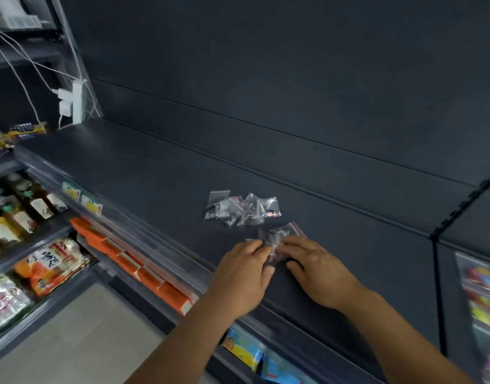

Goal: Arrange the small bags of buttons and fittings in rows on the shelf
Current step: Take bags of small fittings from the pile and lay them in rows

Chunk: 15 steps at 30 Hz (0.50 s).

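A loose heap of small clear zip bags [242,207] with buttons and fittings lies on the dark shelf [144,167], near its middle. Closer to the front edge, a second small bunch of bags [279,236] lies under my fingertips. My left hand [243,268] and my right hand [318,268] meet over this bunch, fingers curled onto the bags; motion blur hides the exact grip. The lower bags of the bunch are covered by my fingers.
The shelf's front edge carries price tags [85,199]. Below it are orange packs [133,261], bottles [19,214] and snack bags [52,264]. A white power strip with cables [72,102] hangs at the back left. A dark upright divides the shelving on the right [435,245].
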Motion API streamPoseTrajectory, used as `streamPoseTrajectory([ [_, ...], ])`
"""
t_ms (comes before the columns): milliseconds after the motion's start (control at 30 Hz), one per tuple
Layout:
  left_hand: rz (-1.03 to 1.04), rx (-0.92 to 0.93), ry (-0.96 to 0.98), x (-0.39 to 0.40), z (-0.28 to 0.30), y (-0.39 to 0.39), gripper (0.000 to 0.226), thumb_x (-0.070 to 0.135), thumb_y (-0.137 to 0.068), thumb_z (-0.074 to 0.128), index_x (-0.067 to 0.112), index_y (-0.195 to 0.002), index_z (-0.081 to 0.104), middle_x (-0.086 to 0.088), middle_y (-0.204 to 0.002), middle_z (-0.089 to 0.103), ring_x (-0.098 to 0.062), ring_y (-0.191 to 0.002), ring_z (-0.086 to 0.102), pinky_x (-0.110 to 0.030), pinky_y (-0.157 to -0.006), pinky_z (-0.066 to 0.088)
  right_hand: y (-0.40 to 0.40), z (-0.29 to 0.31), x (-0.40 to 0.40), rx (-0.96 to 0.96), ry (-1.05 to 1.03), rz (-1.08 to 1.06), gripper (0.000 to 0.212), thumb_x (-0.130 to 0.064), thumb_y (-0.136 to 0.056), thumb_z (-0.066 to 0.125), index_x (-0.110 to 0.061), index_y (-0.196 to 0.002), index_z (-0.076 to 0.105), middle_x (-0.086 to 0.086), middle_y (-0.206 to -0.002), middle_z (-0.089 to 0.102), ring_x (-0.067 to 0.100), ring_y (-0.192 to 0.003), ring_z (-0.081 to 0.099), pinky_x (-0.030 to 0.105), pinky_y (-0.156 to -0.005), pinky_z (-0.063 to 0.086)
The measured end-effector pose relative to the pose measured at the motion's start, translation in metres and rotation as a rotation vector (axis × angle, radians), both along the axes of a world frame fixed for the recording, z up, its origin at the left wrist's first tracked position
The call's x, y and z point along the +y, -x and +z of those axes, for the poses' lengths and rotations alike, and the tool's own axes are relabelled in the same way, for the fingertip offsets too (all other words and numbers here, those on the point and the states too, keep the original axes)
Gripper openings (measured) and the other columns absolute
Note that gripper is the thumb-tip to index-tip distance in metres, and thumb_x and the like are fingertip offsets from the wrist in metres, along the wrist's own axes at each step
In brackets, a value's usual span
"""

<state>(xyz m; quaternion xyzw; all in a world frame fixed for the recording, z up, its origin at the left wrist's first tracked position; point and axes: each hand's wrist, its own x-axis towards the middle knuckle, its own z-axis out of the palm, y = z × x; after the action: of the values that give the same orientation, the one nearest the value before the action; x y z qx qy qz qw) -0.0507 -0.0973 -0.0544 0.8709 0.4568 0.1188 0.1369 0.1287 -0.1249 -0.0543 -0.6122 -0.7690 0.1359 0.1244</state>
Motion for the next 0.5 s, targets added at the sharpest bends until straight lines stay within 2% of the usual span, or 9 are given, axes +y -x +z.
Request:
streamPoseTrajectory([
  [100, -0.09, -0.045, -0.009, -0.004, 0.001, -0.01, 0.045, 0.037, -0.099, 0.036, 0.023, -0.141, 0.042, 0.007, -0.144, 0.041, -0.014, -0.13, 0.034, -0.027, -0.109, 0.028, -0.013, 0.003, -0.015, 0.111, -0.044, -0.109, 0.027, -0.014, -0.095, 0.05, -0.024, -0.116, 0.065, -0.014, -0.129, 0.052, 0.007, -0.124, 0.048, 0.005, -0.099, 0.028],
  [167, -0.09, -0.072, -0.03, -0.002, 0.003, -0.013, 0.04, 0.037, -0.098, 0.041, 0.025, -0.135, 0.049, 0.007, -0.135, 0.05, -0.015, -0.123, 0.04, -0.028, -0.104, 0.033, -0.018, 0.005, -0.018, 0.193, -0.13, -0.24, 0.022, -0.008, -0.092, 0.053, -0.019, -0.1, 0.07, -0.013, -0.109, 0.061, 0.01, -0.109, 0.058, 0.0, -0.086, 0.032],
  [200, -0.073, -0.087, -0.042, 0.001, 0.003, -0.015, 0.039, 0.037, -0.097, 0.043, 0.025, -0.134, 0.05, 0.007, -0.132, 0.052, -0.016, -0.12, 0.042, -0.028, -0.103, 0.034, -0.019, 0.006, -0.018, 0.219, -0.156, -0.331, 0.02, -0.008, -0.091, 0.054, -0.018, -0.099, 0.07, -0.011, -0.104, 0.062, 0.011, -0.102, 0.059, 0.002, -0.079, 0.033],
  [267, -0.039, -0.116, -0.051, 0.009, 0.004, -0.019, 0.041, 0.035, -0.097, 0.046, 0.024, -0.136, 0.047, 0.006, -0.133, 0.051, -0.016, -0.122, 0.042, -0.028, -0.104, 0.034, -0.022, 0.006, -0.015, 0.233, -0.164, -0.518, 0.021, -0.012, -0.092, 0.054, -0.017, -0.108, 0.066, -0.003, -0.106, 0.062, 0.015, -0.1, 0.057, 0.011, -0.078, 0.034],
  [400, -0.068, -0.111, 0.013, 0.024, 0.005, -0.035, 0.052, 0.033, -0.096, 0.049, 0.019, -0.145, 0.034, 0.002, -0.144, 0.043, -0.019, -0.131, 0.036, -0.03, -0.108, 0.03, -0.021, 0.002, 0.0, 0.191, -0.02, -0.718, 0.041, -0.03, -0.091, 0.057, -0.013, -0.128, 0.053, 0.008, -0.123, 0.06, 0.028, -0.113, 0.053, 0.031, -0.093, 0.042],
  [500, -0.072, -0.046, 0.037, 0.03, 0.005, -0.042, 0.057, 0.035, -0.092, 0.056, 0.018, -0.143, 0.038, -0.001, -0.135, 0.05, -0.022, -0.126, 0.038, -0.032, -0.103, 0.034, -0.013, 0.004, 0.014, 0.254, 0.055, -0.793, 0.05, -0.034, -0.085, 0.063, -0.013, -0.129, 0.051, 0.009, -0.121, 0.059, 0.028, -0.113, 0.054, 0.033, -0.089, 0.045],
])
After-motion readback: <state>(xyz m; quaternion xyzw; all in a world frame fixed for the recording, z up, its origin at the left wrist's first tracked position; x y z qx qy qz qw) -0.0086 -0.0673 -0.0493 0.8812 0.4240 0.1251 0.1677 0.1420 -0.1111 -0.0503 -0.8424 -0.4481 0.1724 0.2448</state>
